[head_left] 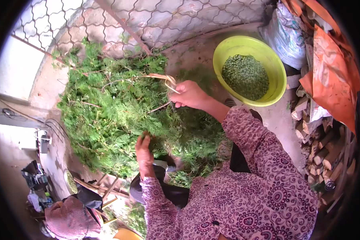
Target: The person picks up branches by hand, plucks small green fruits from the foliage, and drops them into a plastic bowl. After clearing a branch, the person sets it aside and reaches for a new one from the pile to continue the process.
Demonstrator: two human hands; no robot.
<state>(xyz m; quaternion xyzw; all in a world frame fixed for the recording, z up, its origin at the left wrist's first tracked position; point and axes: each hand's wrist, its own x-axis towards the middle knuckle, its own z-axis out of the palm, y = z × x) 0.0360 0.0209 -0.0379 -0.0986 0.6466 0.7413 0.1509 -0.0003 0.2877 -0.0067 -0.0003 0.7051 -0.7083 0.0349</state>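
Note:
A large heap of green feathery branches (pixel 108 108) lies on the ground in front of me. Above its right part, my right hand (pixel 190 95) is closed round a woody branch (pixel 169 80), whose pale, peeled end sticks out past the fingers. A small dark tip shows below that fist. Lower down, my left hand (pixel 145 156) is over the near edge of the heap, fingers curled together beside the foliage. Some green shows at its fingertips, but I cannot tell what it holds.
A yellow-green basin (pixel 282 80) with many small green pieces stands at the right. Beyond it are a white sack (pixel 284 38), an orange sheet (pixel 334 76) and stacked firewood (pixel 328 150). Wire mesh (pixel 180 20) runs along the back. A person's patterned head covering (pixel 72 218) appears lower left.

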